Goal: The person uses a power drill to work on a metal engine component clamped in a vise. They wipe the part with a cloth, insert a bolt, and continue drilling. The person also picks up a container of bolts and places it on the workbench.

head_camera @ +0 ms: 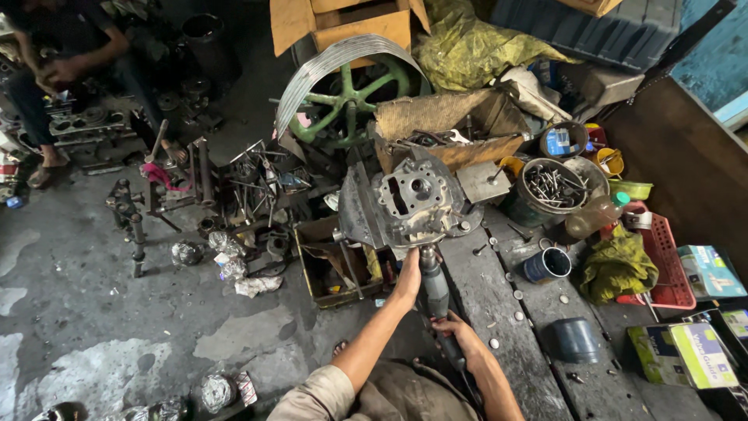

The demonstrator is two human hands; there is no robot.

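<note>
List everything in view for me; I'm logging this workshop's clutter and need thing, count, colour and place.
metal engine casting: one, grey, upright at the bench's near edge, centre
power tool: one, dark grey, tip against the casting's underside
green flywheel: one, green spokes, silver rim, behind the casting
cardboard box: one, brown, on top of the flywheel
tray of tools: one, brown, right of the flywheel
tin of bolts: one, grey, right of the casting
blue cup: one, on the bench
green rag: one, by the red basket
seated person: one, top left
left hand: beside the tool's front
right hand: gripping the tool's rear
</note>
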